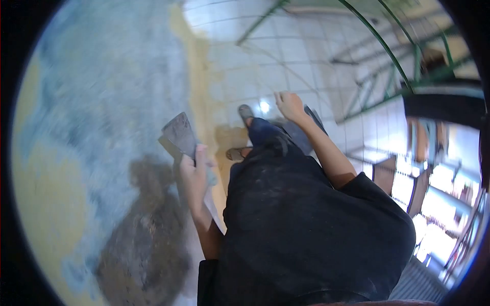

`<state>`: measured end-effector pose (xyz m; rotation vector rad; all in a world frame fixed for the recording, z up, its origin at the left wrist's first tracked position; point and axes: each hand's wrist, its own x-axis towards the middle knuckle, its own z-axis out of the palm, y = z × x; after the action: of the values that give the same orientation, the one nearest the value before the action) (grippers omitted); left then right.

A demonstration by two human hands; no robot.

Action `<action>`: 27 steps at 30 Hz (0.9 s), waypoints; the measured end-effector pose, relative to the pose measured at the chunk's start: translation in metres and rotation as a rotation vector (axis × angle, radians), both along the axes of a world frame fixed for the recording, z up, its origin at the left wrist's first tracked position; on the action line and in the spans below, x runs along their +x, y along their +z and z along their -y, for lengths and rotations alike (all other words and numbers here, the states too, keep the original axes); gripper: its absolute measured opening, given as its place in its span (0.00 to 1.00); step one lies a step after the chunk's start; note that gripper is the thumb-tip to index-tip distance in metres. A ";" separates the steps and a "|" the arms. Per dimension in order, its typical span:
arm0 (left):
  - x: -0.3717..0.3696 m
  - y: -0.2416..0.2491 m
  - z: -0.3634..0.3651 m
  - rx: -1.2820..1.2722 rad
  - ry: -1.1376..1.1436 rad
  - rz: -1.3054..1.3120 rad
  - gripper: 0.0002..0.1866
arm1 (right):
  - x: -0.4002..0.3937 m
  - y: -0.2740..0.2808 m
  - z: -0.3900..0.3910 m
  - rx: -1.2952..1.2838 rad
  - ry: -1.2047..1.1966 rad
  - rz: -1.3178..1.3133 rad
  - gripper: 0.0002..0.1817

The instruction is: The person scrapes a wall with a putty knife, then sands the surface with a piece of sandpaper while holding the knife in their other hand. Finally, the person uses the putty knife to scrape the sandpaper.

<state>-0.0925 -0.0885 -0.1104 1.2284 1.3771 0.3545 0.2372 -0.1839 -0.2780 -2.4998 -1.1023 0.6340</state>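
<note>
While we stand close against the wall [102, 102], our left hand [194, 176] has its fingers wrapped around the handle of a putty knife [179, 133], the flat grey blade tilted up and lying near, perhaps just touching, the wall's grey skim coat. Our right hand [291, 106] hangs out to the side over the tiled floor [306, 66]; it seems to hold a dark flat thing [315, 120] behind it, though blur keeps us from telling how the fingers close. We judge the work to be mid-way through scraping or smoothing the wall: grey filler covers much of it, yellow paint shows at the edges, and a darker rough patch [148, 229] sits low down. A next stroke would call for laying the blade flat and drawing it steadily along the surface. Room is tight at the wall, with our body and feet [240, 153] just beside it; to the right the floor lies open as far as the green railing [408, 66].
</note>
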 end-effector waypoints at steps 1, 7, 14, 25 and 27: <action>-0.006 -0.021 -0.004 -0.027 -0.070 0.006 0.17 | 0.015 -0.024 0.046 -0.151 -0.153 -0.017 0.27; -0.020 -0.072 0.000 0.252 -0.556 -0.174 0.19 | -0.014 -0.122 0.355 -0.268 -1.079 -0.524 0.16; 0.025 -0.069 0.021 0.160 -0.619 -0.093 0.18 | -0.120 -0.167 0.420 -0.372 -1.389 -0.716 0.12; 0.009 -0.094 0.087 0.041 -0.618 -0.407 0.18 | -0.033 -0.212 0.336 -0.272 -0.849 -0.547 0.13; 0.011 -0.093 0.105 -0.003 -0.544 -0.416 0.18 | -0.031 -0.212 0.340 -0.255 -0.867 -0.552 0.16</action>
<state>-0.0819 -0.1931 -0.2034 1.6740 1.3121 -0.2994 0.2060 -0.5236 -0.4903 -2.4194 0.2752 1.1036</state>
